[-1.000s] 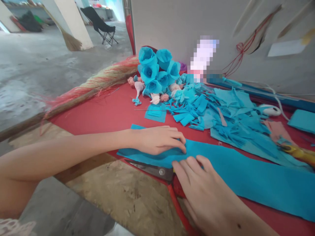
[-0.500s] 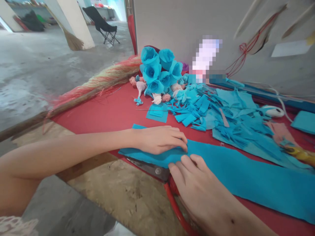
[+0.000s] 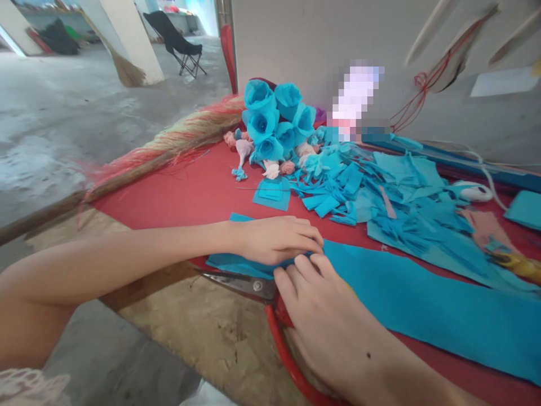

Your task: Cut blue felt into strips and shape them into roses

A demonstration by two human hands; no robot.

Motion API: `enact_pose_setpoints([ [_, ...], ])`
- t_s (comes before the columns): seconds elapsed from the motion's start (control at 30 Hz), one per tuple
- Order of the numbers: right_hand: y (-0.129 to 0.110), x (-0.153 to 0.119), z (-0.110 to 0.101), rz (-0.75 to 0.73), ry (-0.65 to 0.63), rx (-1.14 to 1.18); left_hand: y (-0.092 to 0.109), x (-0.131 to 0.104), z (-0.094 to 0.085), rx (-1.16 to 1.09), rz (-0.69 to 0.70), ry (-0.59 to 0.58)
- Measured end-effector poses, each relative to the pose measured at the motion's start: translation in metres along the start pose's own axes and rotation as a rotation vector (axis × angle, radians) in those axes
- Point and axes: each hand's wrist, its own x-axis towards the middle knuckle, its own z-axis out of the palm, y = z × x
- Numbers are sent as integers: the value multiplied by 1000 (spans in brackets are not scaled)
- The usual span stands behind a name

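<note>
We find bare red tabletop beyond the left end of the blue strip and scissors along its near edge. The strip lies directly under the left hand, fingers bent close together; the right hand wraps the scissors' handle.

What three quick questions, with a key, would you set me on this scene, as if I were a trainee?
1. Multiple choice: what does the right hand hold?
A) a broom
B) the scissors
C) a pen

2. True or false: the left hand rests on the blue strip.

3. Fill in: in the picture, the chair in the background stands to the ____ of the blue flowers.

Key: 1. B; 2. true; 3. left
</note>
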Motion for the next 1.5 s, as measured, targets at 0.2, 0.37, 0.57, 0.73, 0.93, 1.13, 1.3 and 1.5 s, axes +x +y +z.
enact_pose_setpoints([
  [0.2, 3, 6, 2, -75, 55, -53, -1, 0, 0, 3, 18, -2],
  [0.37, -3, 7, 2, -103, 146, -22, -2, -1, 0, 19, 34, -5],
  [0.57, 3, 0, -3, -126, 154, -11, -2, -1, 0, 14, 42, 12],
  [0.73, 26, -27, -15, -65, 232, 73, -1, -2, -1, 47, 23, 22],
  [0.93, 76, -54, -23, 303, 349, 52, 3, -2, 0, 44, -3, 58],
  [1.13, 121, -51, -12, 756, 15, 147, 5, -4, -17, 70, -50, -69],
  [1.3, 137, -52, 16, 835, -91, 201, 10, -16, -45, 103, -161, -157],
  [1.5, 143, -57, 40, 816, -108, 197, -1, -44, -108, 132, -361, 418],
])
